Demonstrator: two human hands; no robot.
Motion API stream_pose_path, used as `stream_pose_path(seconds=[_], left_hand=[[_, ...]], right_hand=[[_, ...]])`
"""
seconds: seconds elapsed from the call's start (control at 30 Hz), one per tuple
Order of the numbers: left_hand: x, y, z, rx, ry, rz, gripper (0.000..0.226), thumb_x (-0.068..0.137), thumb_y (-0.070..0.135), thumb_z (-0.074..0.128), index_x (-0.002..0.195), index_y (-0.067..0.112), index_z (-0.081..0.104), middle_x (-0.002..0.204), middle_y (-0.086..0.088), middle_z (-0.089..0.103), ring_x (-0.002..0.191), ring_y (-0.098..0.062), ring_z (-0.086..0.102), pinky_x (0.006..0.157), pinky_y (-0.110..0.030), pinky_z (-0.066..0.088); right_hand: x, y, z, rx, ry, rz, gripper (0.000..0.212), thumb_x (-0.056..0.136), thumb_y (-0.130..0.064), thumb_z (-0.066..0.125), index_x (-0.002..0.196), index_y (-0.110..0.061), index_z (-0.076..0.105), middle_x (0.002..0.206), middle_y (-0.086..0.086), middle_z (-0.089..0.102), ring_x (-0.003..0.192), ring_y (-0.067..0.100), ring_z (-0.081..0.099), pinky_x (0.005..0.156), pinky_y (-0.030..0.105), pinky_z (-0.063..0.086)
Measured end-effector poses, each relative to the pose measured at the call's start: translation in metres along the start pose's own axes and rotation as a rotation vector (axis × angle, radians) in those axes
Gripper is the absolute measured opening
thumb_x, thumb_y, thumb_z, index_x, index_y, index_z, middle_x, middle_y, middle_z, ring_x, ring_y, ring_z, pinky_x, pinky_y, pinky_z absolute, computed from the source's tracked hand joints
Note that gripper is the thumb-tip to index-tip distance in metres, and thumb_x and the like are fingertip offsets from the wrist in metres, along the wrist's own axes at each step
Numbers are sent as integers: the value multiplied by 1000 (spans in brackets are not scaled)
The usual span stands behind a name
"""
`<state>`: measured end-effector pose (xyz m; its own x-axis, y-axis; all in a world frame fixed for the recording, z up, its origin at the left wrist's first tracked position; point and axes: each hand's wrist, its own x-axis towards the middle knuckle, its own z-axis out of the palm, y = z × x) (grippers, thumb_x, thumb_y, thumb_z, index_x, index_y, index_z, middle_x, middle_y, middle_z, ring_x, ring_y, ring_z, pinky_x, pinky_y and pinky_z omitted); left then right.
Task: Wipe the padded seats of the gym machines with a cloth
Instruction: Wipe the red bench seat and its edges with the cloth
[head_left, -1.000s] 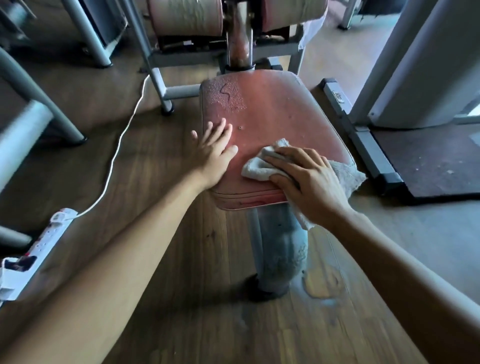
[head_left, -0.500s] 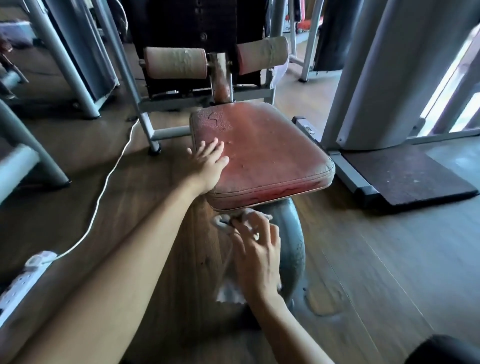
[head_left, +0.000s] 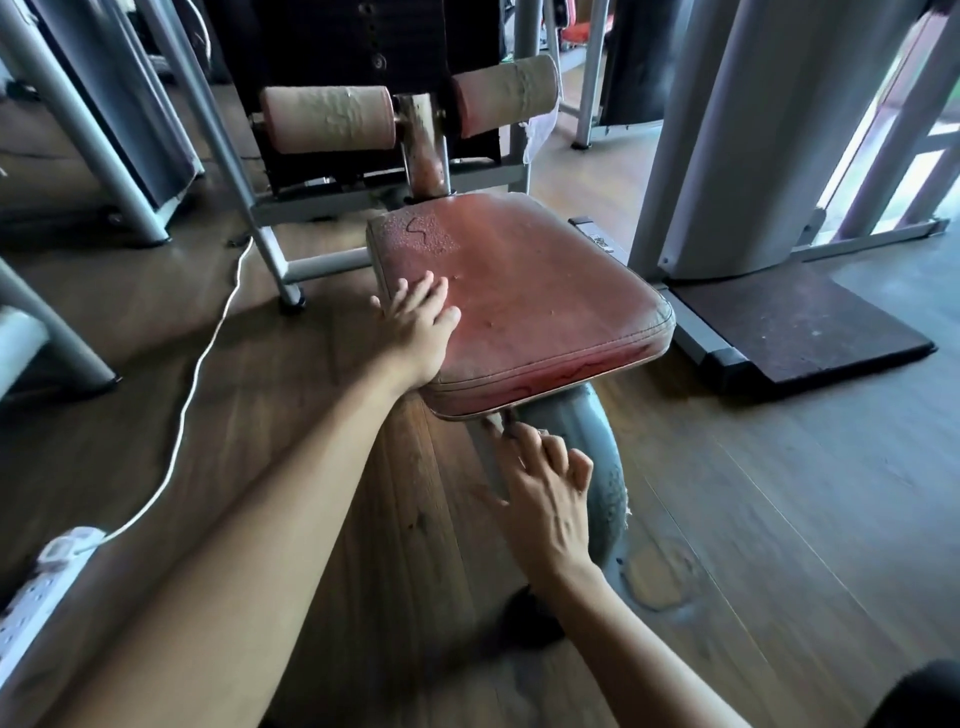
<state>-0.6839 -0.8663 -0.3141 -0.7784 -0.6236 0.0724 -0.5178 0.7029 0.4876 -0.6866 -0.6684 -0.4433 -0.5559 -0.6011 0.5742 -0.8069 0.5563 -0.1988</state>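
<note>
Stretching lengthwise toward the roller pads (head_left: 327, 118), the seat (head_left: 545, 291) supports the left hand (head_left: 418, 325).

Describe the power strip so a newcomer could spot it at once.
From the red padded seat in the middle, look to the bottom-left corner. The power strip lies there on the wooden floor. Unlike the grey machine legs nearby, it is white, with a thin white cable trailing off.

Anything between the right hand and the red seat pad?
Nothing visible. The right hand is just under the front edge of the seat pad, beside the grey post; the left hand rests on its left side.
</note>
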Motion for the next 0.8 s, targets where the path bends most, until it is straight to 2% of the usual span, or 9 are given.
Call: stream_pose_path(seconds=[0.07,0.17,0.23,0.3,0.43,0.57,0.7,0.73,0.8], left_hand=[[0,-2,0,8,4,13,52,109,34,29,159,22,24,169,3,9,157,-22,-1,121,-47,-12],[1,-7,0,25,16,39,51,110,35,28,159,23,25,169,3,10,157,-22,0,122,-49,-10],[3,-9,1,44,28,54,51,110,35,28,159,23,26,169,3,11,156,-24,2,122,-50,-6],[4,-10,2,59,39,62,50,110,34,29,159,24,27,169,3,13,156,-25,3,122,-51,-4],[4,-8,3,-7,62,32,47,110,34,30,157,27,32,168,5,17,156,-22,3,123,-48,-6],[5,-7,3,-19,81,21,46,110,34,30,155,29,36,167,7,19,156,-20,4,123,-47,-5],[7,-8,4,-17,98,20,45,110,33,30,154,30,38,167,7,21,156,-20,5,123,-47,-4],[8,-8,4,-21,102,19,45,110,33,31,154,30,38,167,7,22,156,-20,6,123,-47,-5],[8,-9,5,-32,103,18,45,109,32,31,153,31,39,166,7,22,156,-20,5,123,-47,-6]], right_hand=[[5,2,3,-65,39,6,68,69,-37,82,134,-31,61,109,-8,58,98,19,45,85,36,29],[18,6,1,-110,101,16,50,69,-20,83,116,-30,70,95,-6,55,89,22,46,79,37,29],[21,12,-5,-38,146,43,29,77,-25,79,104,-29,73,91,-2,54,86,24,51,78,38,31],[21,18,-11,51,169,85,18,80,-34,74,98,-33,74,89,0,52,85,23,51,79,38,31],[18,18,-12,167,188,88,17,77,-28,79,93,-28,78,90,1,52,86,22,49,80,37,31],[8,14,-17,189,128,127,19,75,-23,85,91,-26,74,105,-2,59,97,20,48,83,33,30],[-5,16,-38,402,81,157,27,79,-8,83,95,-24,68,100,-15,66,97,14,59,83,35,49],[-5,15,-45,510,68,194,27,80,-4,80,95,-23,68,97,-16,67,93,10,62,79,34,53],[-1,12,-60,690,59,271,29,80,3,77,97,-20,70,93,-16,70,87,4,66,74,18,52]])
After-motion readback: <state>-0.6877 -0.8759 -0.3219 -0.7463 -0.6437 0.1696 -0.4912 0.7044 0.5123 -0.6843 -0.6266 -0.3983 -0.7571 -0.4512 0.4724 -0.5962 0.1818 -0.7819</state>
